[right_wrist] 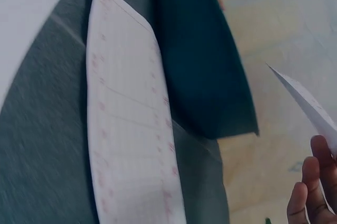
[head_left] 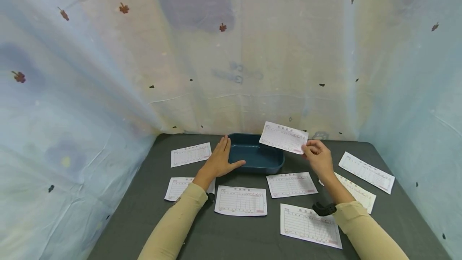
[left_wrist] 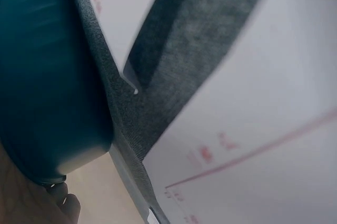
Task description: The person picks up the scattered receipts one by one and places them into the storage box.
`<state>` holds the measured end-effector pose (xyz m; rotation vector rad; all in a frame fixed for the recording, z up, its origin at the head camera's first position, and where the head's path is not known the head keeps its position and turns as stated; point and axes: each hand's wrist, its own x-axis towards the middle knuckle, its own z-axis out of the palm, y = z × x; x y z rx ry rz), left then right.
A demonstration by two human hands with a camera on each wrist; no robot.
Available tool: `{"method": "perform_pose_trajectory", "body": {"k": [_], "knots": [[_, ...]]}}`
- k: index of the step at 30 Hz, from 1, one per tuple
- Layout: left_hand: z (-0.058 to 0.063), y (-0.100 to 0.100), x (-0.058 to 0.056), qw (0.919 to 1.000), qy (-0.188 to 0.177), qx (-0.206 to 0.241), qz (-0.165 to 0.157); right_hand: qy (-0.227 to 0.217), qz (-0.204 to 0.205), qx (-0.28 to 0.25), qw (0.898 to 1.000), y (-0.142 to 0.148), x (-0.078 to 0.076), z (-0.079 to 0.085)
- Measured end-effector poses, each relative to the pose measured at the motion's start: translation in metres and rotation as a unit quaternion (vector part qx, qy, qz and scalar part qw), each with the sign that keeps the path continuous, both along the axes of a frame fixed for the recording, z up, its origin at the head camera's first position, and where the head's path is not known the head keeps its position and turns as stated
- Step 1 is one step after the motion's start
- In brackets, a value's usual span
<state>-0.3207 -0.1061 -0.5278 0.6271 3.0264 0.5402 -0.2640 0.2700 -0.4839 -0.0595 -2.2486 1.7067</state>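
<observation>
My right hand point(head_left: 318, 156) pinches a white printed paper slip point(head_left: 283, 137) at its right end. The slip is raised over the right part of a dark teal rectangular tray point(head_left: 254, 170). In the right wrist view the slip point(right_wrist: 308, 100) appears nearly edge-on above the curled fingers point(right_wrist: 311, 174). At the tray's left rim rests my left hand point(head_left: 219, 163), its fingers straight and its thumb stretched along the near side. In the left wrist view, fingertips point(left_wrist: 66, 205) show beside the tray wall point(left_wrist: 52, 77). The bottom of the tray is partly hidden by the raised slip.
Several similar slips lie on the dark grey table point(head_left: 223, 236), including one left of the tray point(head_left: 191, 154), one in front point(head_left: 241, 201) and one at the far right point(head_left: 366, 171). A yellowish slip point(head_left: 355, 191) is partly under the right forearm. A patterned curtain point(head_left: 252, 71) surrounds the table.
</observation>
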Motion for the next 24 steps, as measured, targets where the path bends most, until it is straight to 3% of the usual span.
{"method": "perform_pose_trajectory", "body": {"k": [9, 24], "knots": [[0.003, 0.0, 0.003, 0.9999, -0.005, -0.013, 0.003, -0.008, 0.065, 0.041, 0.997, -0.018, -0.007, -0.014], [0.004, 0.001, 0.004, 0.9999, 0.002, -0.011, -0.001, -0.023, 0.098, 0.138, 0.985, -0.046, -0.02, -0.027]]}}
